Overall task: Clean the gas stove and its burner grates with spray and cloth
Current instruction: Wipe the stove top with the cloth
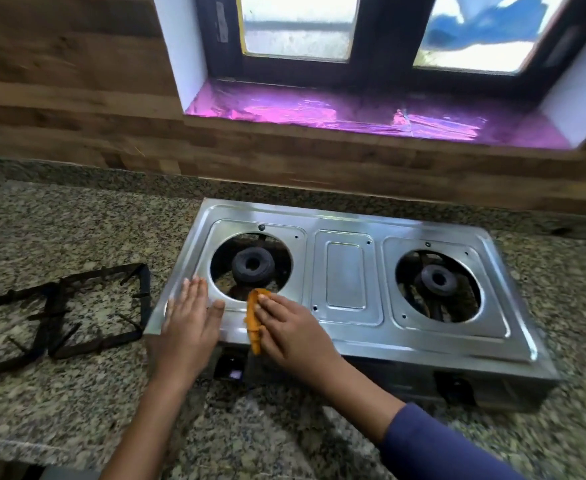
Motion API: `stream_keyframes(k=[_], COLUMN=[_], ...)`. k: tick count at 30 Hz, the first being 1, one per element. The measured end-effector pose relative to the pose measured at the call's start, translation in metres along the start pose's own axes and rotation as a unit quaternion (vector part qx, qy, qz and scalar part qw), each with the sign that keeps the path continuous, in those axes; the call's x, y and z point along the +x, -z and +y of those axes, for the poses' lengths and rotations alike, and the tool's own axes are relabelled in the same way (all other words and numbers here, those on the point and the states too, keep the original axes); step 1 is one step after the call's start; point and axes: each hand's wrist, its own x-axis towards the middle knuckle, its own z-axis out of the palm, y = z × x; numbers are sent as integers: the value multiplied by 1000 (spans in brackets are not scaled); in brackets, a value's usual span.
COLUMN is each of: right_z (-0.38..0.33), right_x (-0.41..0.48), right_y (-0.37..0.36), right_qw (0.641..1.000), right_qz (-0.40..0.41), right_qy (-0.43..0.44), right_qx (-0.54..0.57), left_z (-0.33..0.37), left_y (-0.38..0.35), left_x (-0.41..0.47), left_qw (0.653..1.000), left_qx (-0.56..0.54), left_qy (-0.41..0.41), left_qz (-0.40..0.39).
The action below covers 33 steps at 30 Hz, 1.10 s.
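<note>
A two-burner stainless steel gas stove [347,271] sits on the granite counter with both grates off. The left burner [253,265] and the right burner [437,279] show in their round openings. My left hand [189,323] lies flat with straight fingers on the stove's front left corner. My right hand [286,327] presses an orange cloth [254,323] onto the steel just in front of the left opening; most of the cloth is hidden under the hand. Two black burner grates [62,313] lie on the counter left of the stove. No spray bottle is in view.
The speckled granite counter [76,223] runs left, right and in front of the stove. A wood-look wall [76,98] stands behind it. Above is a window with a pink foil-lined sill [353,112]. Black knobs [457,386] sit on the stove's front face.
</note>
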Motion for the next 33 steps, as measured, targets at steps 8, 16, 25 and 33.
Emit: stream_keyframes(k=[8,16,25,33], right_z=[120,179,218,232], right_x=[-187,-278,-357,-385], right_y=[98,145,150,154], right_qw=[963,902,430,272], right_qz=[156,213,465,459], right_qy=[-173,-315,-641,-566], right_qx=[-138,-204,434,628], left_z=[136,258,347,381], left_y=[-80,-142,-198,-246], left_x=[-43,-70,-98,-147], left_qw=[972,917,890,820], left_qx=[27,89,123,89], left_qy=[-222,-352,-405,-537], left_qz=[-73,-165,-170,-174])
